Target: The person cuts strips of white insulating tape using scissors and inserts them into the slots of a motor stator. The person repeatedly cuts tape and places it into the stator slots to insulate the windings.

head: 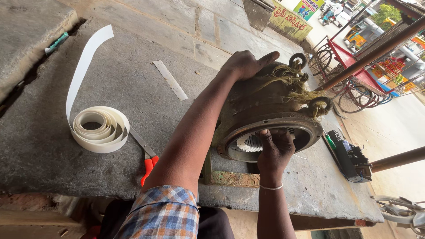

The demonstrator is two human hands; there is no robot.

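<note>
step: lining stator [265,110] slots with white paper, judged | stator on its side on table [133,79] | left hand [245,64] flat on casing, steadying | right hand [274,148] inside bore, grip on insulation unclear | next: careful fingertip seating of paper

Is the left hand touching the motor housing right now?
Touching. The head view shows the left hand pressed flat on top of the rusty motor housing, with no gap between them.
</note>
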